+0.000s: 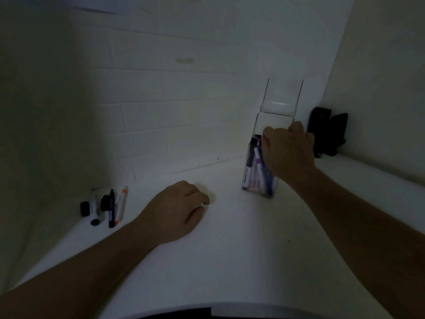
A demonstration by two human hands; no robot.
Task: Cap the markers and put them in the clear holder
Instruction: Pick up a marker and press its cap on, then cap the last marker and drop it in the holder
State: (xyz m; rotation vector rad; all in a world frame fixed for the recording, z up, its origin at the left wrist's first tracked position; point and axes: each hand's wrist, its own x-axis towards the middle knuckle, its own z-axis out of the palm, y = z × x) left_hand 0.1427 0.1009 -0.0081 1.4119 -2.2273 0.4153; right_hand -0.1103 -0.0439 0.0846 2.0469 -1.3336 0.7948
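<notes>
A tall clear holder (278, 125) stands on the white table (230, 249) at the right, with several capped markers (250, 166) upright in it. My right hand (288, 150) is at the holder's open front, fingers curled round the top of a purple marker (262, 171) that stands inside. My left hand (177, 208) rests on the table in the middle, fingers loosely curled, holding nothing. At the far left lie a white marker (95, 210), a black marker (112, 208) and an orange-tipped marker (121, 204), with two loose black caps (84, 208) (105, 203) beside them.
A white brick wall runs behind the table. A dark object (326, 132) leans in the back right corner. The scene is dim.
</notes>
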